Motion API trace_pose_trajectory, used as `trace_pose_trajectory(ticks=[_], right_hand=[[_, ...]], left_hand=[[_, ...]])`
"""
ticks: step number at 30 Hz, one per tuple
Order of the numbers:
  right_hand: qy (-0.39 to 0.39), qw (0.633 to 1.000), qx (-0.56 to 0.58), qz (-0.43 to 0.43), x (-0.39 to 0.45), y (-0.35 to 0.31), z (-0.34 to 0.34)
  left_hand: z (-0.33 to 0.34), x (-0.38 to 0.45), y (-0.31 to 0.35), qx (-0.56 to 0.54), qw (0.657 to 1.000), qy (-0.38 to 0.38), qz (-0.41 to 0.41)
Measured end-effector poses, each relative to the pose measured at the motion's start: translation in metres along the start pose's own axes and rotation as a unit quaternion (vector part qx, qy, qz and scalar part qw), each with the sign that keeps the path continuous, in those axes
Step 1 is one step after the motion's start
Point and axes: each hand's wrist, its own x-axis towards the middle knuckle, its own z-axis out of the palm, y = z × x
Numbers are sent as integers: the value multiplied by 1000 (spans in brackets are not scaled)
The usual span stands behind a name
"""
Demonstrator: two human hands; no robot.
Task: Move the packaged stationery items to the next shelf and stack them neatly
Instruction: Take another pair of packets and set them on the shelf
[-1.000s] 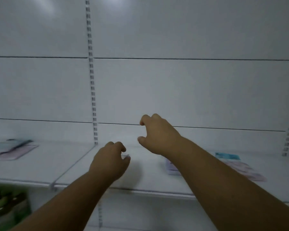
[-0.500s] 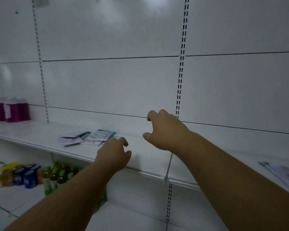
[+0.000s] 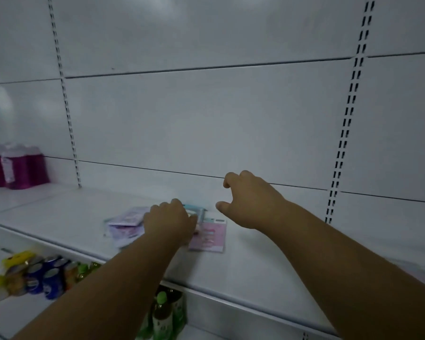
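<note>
Several flat packaged stationery items lie in a loose pile on the white shelf (image 3: 59, 212): purple-and-white packs (image 3: 127, 220) on the left, a pink card pack (image 3: 210, 238) on the right, a teal-edged pack (image 3: 198, 210) behind. My left hand (image 3: 168, 220) rests on top of the pile's middle, fingers curled down, covering part of it; whether it grips a pack cannot be told. My right hand (image 3: 250, 201) hovers just right of the pile, above the shelf, thumb and fingers apart and empty.
Magenta bottles (image 3: 15, 165) stand at the shelf's far left. On the lower shelf are blue cans (image 3: 44, 276), yellow packs (image 3: 17, 257) and green-capped bottles (image 3: 166, 312). Slotted uprights (image 3: 349, 119) run up the white back panel.
The view has swung left from the right-hand bay. The stationery pile, earlier off to the left, now lies under my left hand. My right hand has stayed open throughout.
</note>
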Motion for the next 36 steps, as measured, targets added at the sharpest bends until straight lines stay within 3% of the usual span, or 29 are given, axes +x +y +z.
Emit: trace_pose_trajectory(ticks=[4, 7, 10, 14, 16, 19, 23, 25, 32, 36], right_hand=[[12, 999, -4, 41, 12, -21, 21], [13, 997, -9, 82, 17, -36, 35], [28, 993, -20, 117, 20, -48, 49], [35, 985, -7, 168, 18, -58, 71], [13, 980, -14, 199, 21, -58, 77], [-42, 969, -43, 239, 28, -59, 89], [-146, 943, -75, 291, 33, -62, 116], [-158, 932, -81, 315, 38, -62, 124], [-80, 922, -27, 378, 44, -66, 115], [88, 918, 56, 384, 20, -49, 83]], left_hand=[[14, 34, -9, 14, 995, -103, 3], [21, 50, -15, -10, 990, -137, 29], [22, 60, -20, -129, 977, -165, 32], [13, 66, -32, -351, 925, -146, -15], [5, 71, -43, -476, 866, -145, -43], [-12, 67, -63, -652, 731, -189, -69], [-30, 53, -88, -788, 589, -171, -60], [-37, 46, -96, -821, 540, -175, -52], [-35, 33, -105, -816, 545, -192, -13], [-27, 30, -79, -793, 576, -197, -16]])
